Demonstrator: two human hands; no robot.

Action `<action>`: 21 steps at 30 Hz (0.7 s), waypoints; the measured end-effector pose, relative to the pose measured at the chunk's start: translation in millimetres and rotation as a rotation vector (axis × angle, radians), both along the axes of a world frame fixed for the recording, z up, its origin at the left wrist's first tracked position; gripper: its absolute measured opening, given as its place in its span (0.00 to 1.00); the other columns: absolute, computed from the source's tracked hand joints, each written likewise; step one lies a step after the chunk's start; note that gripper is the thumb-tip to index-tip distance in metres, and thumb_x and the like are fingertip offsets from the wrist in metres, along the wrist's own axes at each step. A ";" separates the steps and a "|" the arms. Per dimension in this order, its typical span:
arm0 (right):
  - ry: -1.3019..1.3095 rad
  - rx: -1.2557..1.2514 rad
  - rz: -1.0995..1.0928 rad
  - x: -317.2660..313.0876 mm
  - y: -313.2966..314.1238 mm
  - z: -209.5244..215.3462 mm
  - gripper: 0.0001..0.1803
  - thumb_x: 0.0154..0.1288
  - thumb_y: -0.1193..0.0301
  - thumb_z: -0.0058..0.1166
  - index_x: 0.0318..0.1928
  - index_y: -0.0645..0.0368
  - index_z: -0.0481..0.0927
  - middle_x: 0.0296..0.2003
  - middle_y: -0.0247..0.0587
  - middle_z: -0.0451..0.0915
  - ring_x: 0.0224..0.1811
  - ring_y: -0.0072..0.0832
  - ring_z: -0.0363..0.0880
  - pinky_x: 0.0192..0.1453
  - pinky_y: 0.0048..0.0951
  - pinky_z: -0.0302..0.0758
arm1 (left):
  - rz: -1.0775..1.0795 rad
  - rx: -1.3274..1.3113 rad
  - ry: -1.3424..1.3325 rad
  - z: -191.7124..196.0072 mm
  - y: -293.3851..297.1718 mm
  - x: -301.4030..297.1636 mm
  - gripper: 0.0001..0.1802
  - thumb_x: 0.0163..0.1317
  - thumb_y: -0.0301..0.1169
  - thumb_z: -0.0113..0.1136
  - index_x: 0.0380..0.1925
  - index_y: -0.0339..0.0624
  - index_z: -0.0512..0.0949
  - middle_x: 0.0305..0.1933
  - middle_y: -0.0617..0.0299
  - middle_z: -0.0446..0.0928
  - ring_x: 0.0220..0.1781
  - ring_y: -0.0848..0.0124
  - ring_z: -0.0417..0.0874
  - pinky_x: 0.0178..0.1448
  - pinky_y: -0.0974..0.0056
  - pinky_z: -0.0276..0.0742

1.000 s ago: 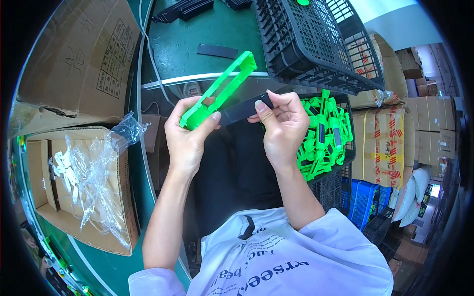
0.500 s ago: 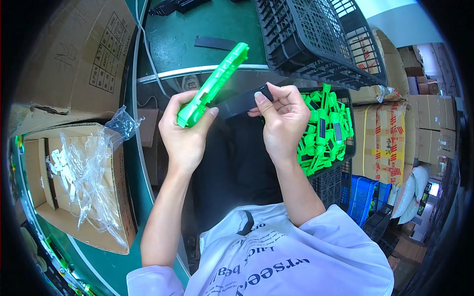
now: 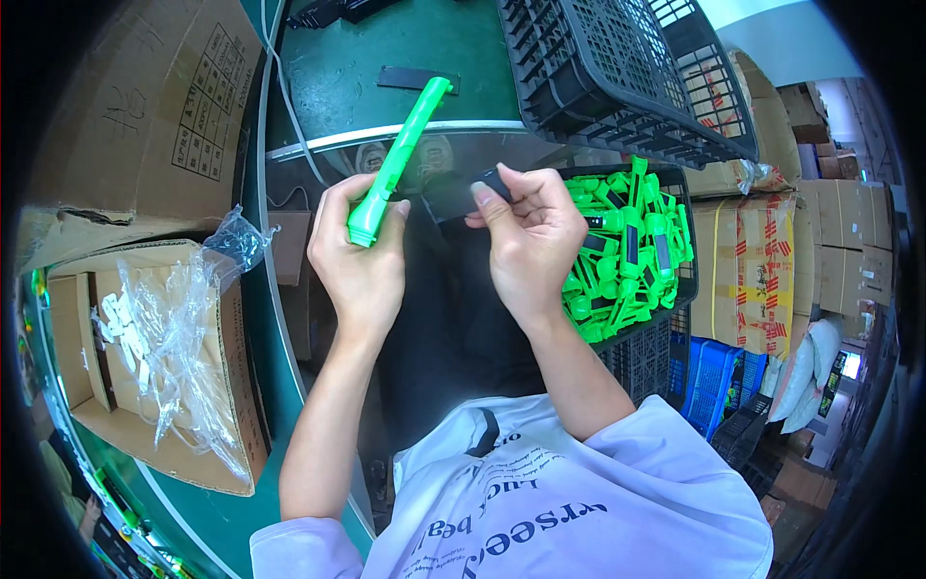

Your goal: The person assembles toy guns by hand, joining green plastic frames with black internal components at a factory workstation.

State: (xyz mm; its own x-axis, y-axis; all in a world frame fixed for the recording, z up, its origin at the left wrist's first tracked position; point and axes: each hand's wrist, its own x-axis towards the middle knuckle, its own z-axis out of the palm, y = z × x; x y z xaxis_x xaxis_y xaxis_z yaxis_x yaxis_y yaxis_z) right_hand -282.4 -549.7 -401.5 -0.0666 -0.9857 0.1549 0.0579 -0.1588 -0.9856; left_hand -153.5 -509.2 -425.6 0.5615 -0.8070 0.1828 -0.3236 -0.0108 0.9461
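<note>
A long bright green plastic housing (image 3: pixel 405 145), wider at its lower end, stands tilted up and to the right in my left hand (image 3: pixel 352 246). The fingers and thumb close round its wide end. My right hand (image 3: pixel 535 236) pinches a thin dark flat strip (image 3: pixel 458 198) between thumb and fingers. The strip reaches left toward the green housing; motion smears it, and I cannot tell whether the two touch. Beside my right hand, a black crate (image 3: pixel 687 232) holds many similar green pieces (image 3: pixel 632 241), some with dark strips on them.
Another dark strip (image 3: pixel 415 79) lies on the green table (image 3: pixel 338 96) ahead. A black mesh crate (image 3: pixel 627 87) stands at the table's far right. On the left, an open carton (image 3: pixel 231 386) holds white parts and clear plastic film. Stacked cartons (image 3: pixel 752 280) and a blue crate (image 3: pixel 711 376) stand right.
My right hand has moved left with the dark strip, closer to my left hand. The green housing has turned in my left hand, and its top has shifted left.
</note>
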 end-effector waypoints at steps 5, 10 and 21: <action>0.211 -0.215 -0.049 14.5 10.8 -14.2 0.07 0.59 0.79 0.63 0.36 0.68 0.79 0.27 0.43 0.82 0.25 0.21 0.81 0.29 0.23 0.77 | 0.050 -0.122 -0.239 5.1 -2.2 -4.4 0.14 0.52 0.18 0.67 0.40 0.34 0.77 0.39 0.57 0.79 0.41 0.68 0.80 0.48 0.66 0.75; 0.359 -0.251 -0.095 8.6 3.1 -15.3 0.06 0.59 0.81 0.62 0.36 0.66 0.80 0.27 0.44 0.82 0.24 0.23 0.81 0.28 0.25 0.77 | -0.015 -0.190 -0.174 4.3 4.5 -15.6 0.11 0.57 0.20 0.64 0.41 0.33 0.77 0.42 0.55 0.79 0.42 0.67 0.82 0.46 0.65 0.76; 0.158 -0.298 -0.054 -0.7 -4.4 9.0 0.07 0.60 0.81 0.63 0.38 0.69 0.80 0.29 0.40 0.82 0.27 0.16 0.80 0.29 0.19 0.78 | -0.315 0.101 0.998 8.7 0.4 4.8 0.14 0.70 0.31 0.53 0.48 0.31 0.75 0.38 0.54 0.81 0.35 0.69 0.83 0.38 0.68 0.78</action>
